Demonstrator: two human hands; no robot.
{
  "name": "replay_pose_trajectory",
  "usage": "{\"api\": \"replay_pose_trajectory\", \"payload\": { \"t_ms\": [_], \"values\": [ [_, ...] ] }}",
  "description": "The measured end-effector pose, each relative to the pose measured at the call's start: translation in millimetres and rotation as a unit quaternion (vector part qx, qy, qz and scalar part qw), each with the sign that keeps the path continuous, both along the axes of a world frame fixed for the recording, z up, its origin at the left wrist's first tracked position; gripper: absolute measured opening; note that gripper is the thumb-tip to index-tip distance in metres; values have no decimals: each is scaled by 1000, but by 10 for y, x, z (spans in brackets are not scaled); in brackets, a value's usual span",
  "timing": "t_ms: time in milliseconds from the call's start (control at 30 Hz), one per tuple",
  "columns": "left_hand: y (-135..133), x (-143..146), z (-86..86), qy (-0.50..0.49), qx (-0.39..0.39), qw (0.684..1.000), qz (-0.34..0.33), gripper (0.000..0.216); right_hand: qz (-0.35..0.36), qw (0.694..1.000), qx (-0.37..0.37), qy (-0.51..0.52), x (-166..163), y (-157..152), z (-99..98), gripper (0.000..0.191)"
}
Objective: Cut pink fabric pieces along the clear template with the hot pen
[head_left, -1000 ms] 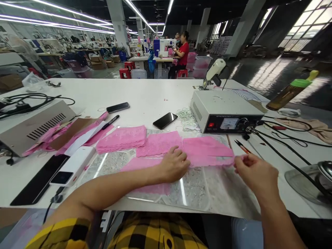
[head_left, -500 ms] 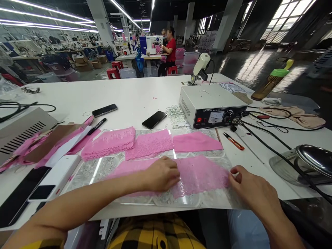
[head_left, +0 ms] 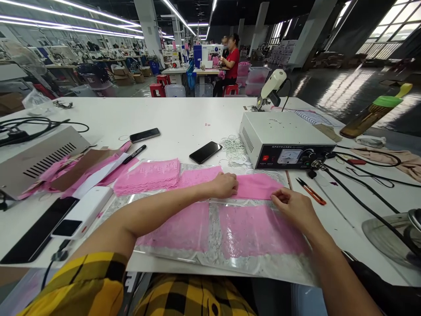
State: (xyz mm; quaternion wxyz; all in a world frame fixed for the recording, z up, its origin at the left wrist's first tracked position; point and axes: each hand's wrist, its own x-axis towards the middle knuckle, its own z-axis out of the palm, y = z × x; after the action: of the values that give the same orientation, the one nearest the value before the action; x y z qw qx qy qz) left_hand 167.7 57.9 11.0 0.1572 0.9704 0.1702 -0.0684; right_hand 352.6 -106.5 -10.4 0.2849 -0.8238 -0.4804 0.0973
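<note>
Both hands are at a plain pink fabric piece (head_left: 255, 186) in the back row on the clear plastic sheet (head_left: 213, 226). My left hand (head_left: 224, 185) has its fingers curled at the piece's left end. At its lower right corner, my right hand (head_left: 291, 205) pinches the edge between thumb and forefinger. Nearer to me, two sheer pink lace pieces, one on the left (head_left: 184, 228) and one on the right (head_left: 253, 230), lie flat with a gap between them. A stack of pink lace pieces (head_left: 148, 175) sits back left. Beside it, another pink lace piece (head_left: 197, 176) is partly covered by my left forearm.
A grey control box (head_left: 289, 136) with cables stands back right, near orange snips (head_left: 311, 192) and a glass jar (head_left: 384, 235). Phones (head_left: 205, 152), a marker (head_left: 134, 154), a white device (head_left: 83, 210) and pink scraps (head_left: 112, 173) lie about. A person in red (head_left: 233, 59) sits beyond.
Both hands have left the front right lace piece, which now lies flat, and moved back to the plain pink piece behind it. The view has swung slightly left.
</note>
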Motion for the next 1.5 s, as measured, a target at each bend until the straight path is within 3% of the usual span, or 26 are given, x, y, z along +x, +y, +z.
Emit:
{"api": "replay_pose_trajectory", "payload": {
  "t_ms": [133,433,533,700,900,1100,1267,1500],
  "values": [
    [0,7,20,-1,-5,1000,-6,12,22,1000,9,15,-38,35,-13,22],
    [-7,1,33,2,-15,1000,-21,20,41,997,57,15,-42,57,-24,25],
    [41,17,106,9,-30,999,-23,15,70,995,76,5,-61,55,-40,27],
    [114,67,270,15,-60,998,-24,34,128,986,101,-38,-174,136,-141,27],
    [78,51,526,9,-93,995,-40,14,125,975,121,-139,-137,220,-212,14],
    [-197,-228,597,11,-160,984,-76,15,126,960,143,-205,-122,-291,-174,12],
    [-602,-523,425,23,-190,977,-94,11,220,909,183,-304,-303,-841,-167,14],
    [-873,-671,216,16,-160,983,-87,18,266,907,161,-284,-393,-1069,-152,19]
  ]
}}
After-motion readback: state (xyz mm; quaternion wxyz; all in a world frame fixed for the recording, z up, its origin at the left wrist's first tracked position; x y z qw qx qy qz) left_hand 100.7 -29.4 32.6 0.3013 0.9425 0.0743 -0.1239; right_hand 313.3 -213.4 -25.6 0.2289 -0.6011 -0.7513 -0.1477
